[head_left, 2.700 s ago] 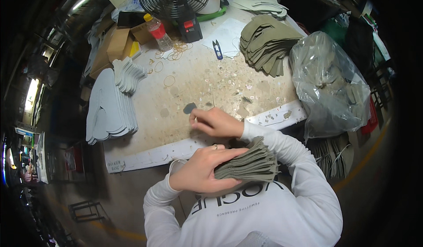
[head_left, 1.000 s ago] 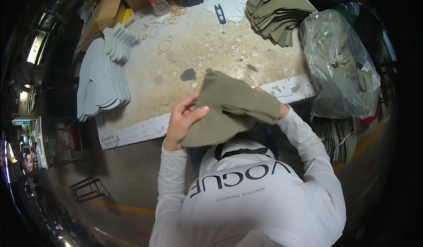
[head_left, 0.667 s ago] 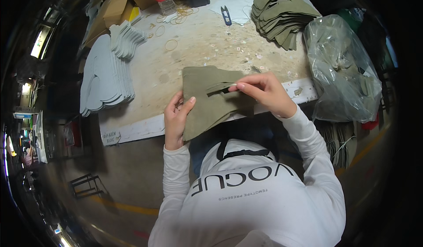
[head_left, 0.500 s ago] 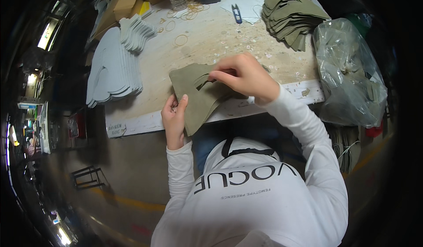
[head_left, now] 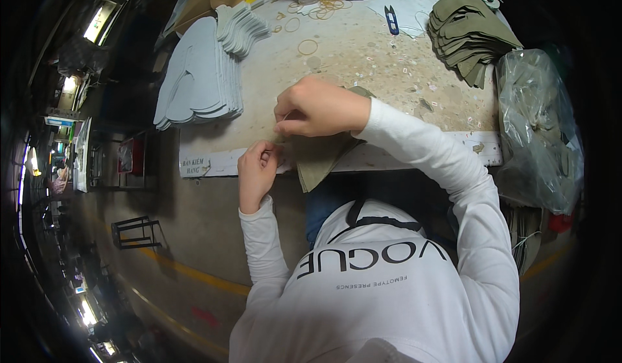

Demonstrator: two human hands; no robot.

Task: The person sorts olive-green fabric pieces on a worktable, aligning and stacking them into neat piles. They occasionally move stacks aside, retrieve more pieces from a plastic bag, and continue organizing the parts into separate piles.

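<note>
An olive-green cut piece of flat material (head_left: pixel 316 163) lies at the table's near edge, its lower corner hanging over. My right hand (head_left: pixel 321 109) is above it, fingers curled in a pinch, and it hides most of the piece. Just left of the piece is my left hand (head_left: pixel 256 174), thumb and fingers drawn together close under the right fingertips. Whatever either hand pinches is too small or too hidden to name.
Stacked grey-blue cut pieces (head_left: pixel 201 81) stand at the left and an olive stack (head_left: pixel 468 33) at the far right. Blue thread snips (head_left: pixel 391 21) and rubber bands (head_left: pixel 321 7) lie toward the back. A clear plastic bag (head_left: pixel 539 130) hangs at the right edge.
My right hand has moved left across the olive piece, close to my left hand. My left hand has left the face of the piece, and its fingers have curled together.
</note>
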